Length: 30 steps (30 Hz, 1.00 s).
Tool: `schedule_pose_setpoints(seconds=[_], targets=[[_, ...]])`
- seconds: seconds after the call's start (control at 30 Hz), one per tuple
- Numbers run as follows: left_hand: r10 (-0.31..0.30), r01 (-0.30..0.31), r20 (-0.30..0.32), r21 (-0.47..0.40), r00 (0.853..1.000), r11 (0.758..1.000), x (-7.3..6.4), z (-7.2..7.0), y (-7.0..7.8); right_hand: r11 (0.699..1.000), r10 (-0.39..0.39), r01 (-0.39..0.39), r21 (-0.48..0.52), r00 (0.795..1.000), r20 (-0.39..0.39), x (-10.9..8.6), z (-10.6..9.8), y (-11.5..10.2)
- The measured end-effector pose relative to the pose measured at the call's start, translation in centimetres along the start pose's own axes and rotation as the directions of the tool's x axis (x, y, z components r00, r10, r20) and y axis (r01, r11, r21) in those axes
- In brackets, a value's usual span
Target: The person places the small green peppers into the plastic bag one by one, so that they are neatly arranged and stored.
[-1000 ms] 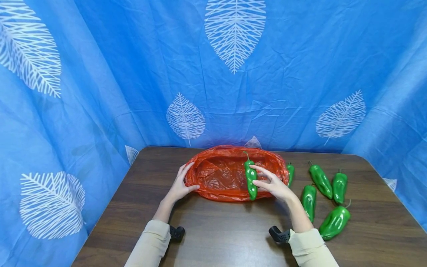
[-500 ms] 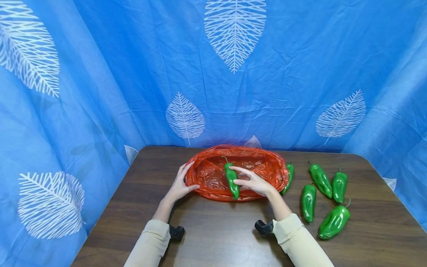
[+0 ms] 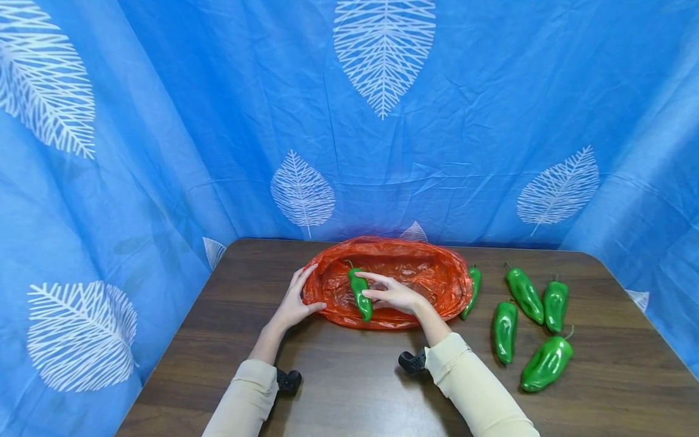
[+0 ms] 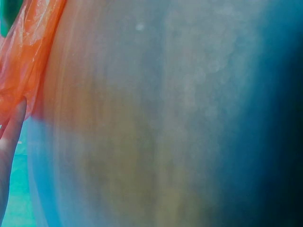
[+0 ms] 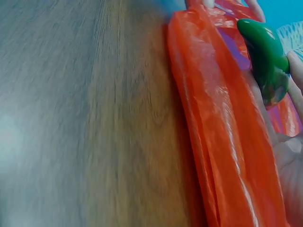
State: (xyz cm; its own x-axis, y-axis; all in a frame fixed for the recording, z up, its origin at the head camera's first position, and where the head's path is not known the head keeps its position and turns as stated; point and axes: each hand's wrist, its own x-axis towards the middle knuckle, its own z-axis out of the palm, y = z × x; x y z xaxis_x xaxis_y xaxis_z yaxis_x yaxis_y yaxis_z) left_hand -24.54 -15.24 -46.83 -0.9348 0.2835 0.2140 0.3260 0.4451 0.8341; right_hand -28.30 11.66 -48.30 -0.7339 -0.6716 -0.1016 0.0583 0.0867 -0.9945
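Observation:
In the head view, my right hand [image 3: 394, 296] pinches a glossy green pepper [image 3: 360, 295] with a thin curved stem. The pepper hangs over the left half of the mouth of a red plastic bag [image 3: 415, 273], its lower tip overlapping the front rim. At the bag's left end my left hand [image 3: 295, 304] holds the rim, fingers along the side and thumb toward the front. Seen from the right wrist, fingers and thumb grip the pepper [image 5: 266, 59] above the crinkled bag [image 5: 222, 123]. The left wrist view catches one digit touching the bag [image 4: 28, 61].
Several more green peppers lie to the right on the dark wooden table [image 3: 349, 388], among them one pepper [image 3: 472, 291] right beside the bag and another pepper [image 3: 548, 364] nearer the front. A blue curtain [image 3: 469, 145] with white leaf prints hangs behind the table's far edge.
My right hand has carried the green pepper leftward across the bag's mouth, from its right side to its left part. My left hand has stayed on the rim.

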Motion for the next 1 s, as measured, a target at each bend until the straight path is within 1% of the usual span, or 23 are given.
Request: schedule_pose_setpoints(seconds=[0.07, 0.1, 0.13, 0.23, 0.3, 0.33, 0.37, 0.4, 0.53, 0.6, 0.7, 0.8, 0.93, 1.0], targets=[[0.017, -0.017, 0.001, 0.001, 1.000, 1.000, -0.1, -0.1, 0.6, 1.000, 0.009, -0.009, 0.004, 1.000, 0.002, 0.5, 0.2, 0.1], [0.020, -0.020, -0.004, -0.002, 1.000, 1.000, -0.1, -0.1, 0.5, 1.000, 0.015, -0.015, 0.006, 1.000, -0.001, 0.7, 0.2, 0.1], [0.043, -0.043, -0.009, 0.015, 0.999, 0.999, 0.0, 0.0, 0.0, 1.000, 0.019, -0.019, 0.013, 1.000, -0.004, 1.0, 0.3, 0.2], [0.074, -0.073, -0.029, 0.049, 0.997, 0.996, 0.3, 0.4, -1.3, 0.999, 0.025, -0.025, 0.033, 1.000, -0.008, 1.6, 0.6, 0.3], [0.091, -0.089, -0.036, 0.046, 0.995, 0.995, 0.5, 0.6, -2.4, 0.999, 0.031, -0.030, 0.042, 0.999, -0.015, 2.0, 0.8, 0.3], [0.093, -0.092, -0.036, 0.046, 0.995, 0.995, 0.6, 0.6, -2.8, 0.998, 0.033, -0.032, 0.046, 0.999, -0.022, 2.1, 0.9, 0.3], [0.076, -0.076, -0.035, 0.028, 0.996, 0.997, 0.6, 0.6, -2.8, 0.999, 0.030, -0.029, 0.041, 0.999, -0.028, 2.3, 1.0, 0.3], [0.077, -0.076, -0.033, 0.019, 0.997, 0.997, 0.7, 0.6, -3.0, 0.999, 0.025, -0.024, 0.038, 0.999, -0.033, 2.4, 1.1, 0.2], [0.059, -0.058, -0.021, 0.020, 0.998, 0.998, 0.7, 0.6, -2.9, 1.000, 0.001, 0.000, 0.012, 0.998, -0.062, 3.1, 1.6, 0.1], [0.066, -0.066, -0.022, 0.020, 0.998, 0.998, 0.7, 0.6, -2.9, 1.000, -0.008, 0.009, 0.007, 0.997, -0.078, 3.5, 1.9, 0.1], [0.073, -0.073, -0.022, 0.017, 0.997, 0.997, 0.7, 0.6, -2.9, 1.000, 0.000, -0.002, -0.013, 0.992, -0.127, 4.0, 2.5, 0.1], [0.067, -0.066, -0.021, 0.015, 0.998, 0.998, 0.7, 0.6, -3.0, 0.999, 0.006, -0.013, -0.035, 0.982, -0.187, 4.4, 3.0, 0.2], [0.059, -0.059, -0.021, 0.005, 0.998, 0.998, 0.7, 0.6, -3.0, 0.996, -0.012, -0.013, -0.091, 0.961, -0.277, 4.8, 3.8, 0.2], [0.059, -0.059, -0.019, 0.001, 0.998, 0.998, 0.7, 0.6, -2.9, 0.993, -0.027, -0.013, -0.120, 0.946, -0.322, 4.9, 4.1, 0.2]])
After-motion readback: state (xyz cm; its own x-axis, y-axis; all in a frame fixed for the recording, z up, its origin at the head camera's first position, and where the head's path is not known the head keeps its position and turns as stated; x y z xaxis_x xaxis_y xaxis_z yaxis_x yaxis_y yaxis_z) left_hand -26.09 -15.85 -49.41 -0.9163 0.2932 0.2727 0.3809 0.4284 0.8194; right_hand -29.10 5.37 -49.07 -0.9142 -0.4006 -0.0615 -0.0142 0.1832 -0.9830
